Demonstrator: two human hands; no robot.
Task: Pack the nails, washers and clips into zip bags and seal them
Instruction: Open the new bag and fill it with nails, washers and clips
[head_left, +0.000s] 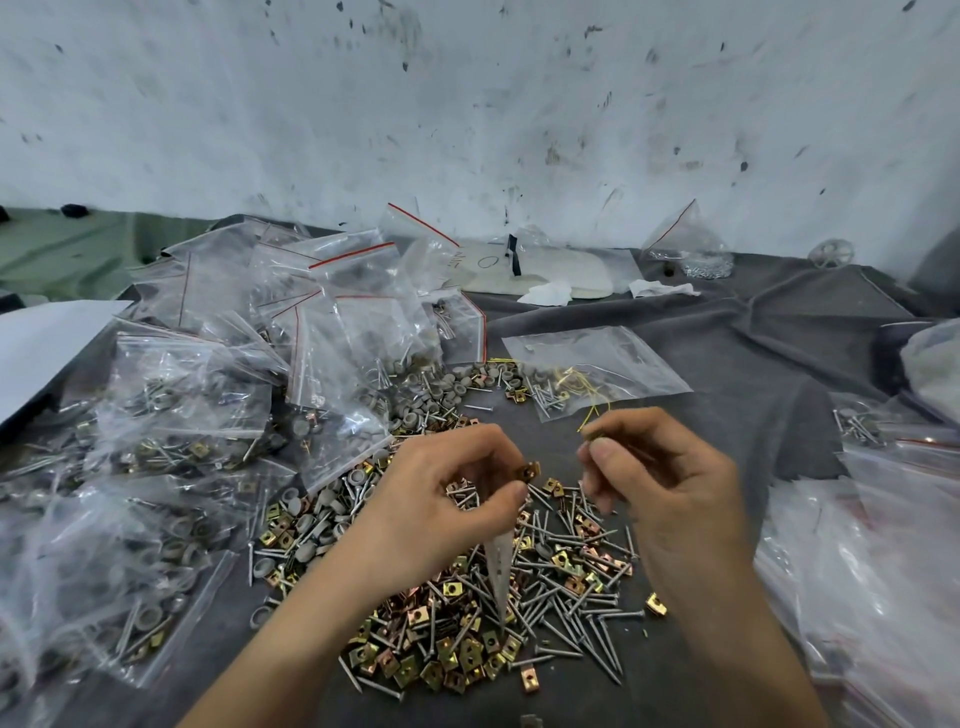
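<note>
Brass-coloured square metal clip (527, 472), likely light, stiff and best pinched by its edges, sits in the left hand's (447, 499) fingertip grip just above the mixed pile of grey nails and clips (519, 597). The right hand (670, 499) pinches a small dark piece (592, 440), unidentifiable.

left hand (447, 499) and right hand (662, 480) side by side, fingertips in pinch grip

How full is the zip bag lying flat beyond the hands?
Barely filled: the zip bag lies flat, only a few nails gathered at its near corner.
</note>
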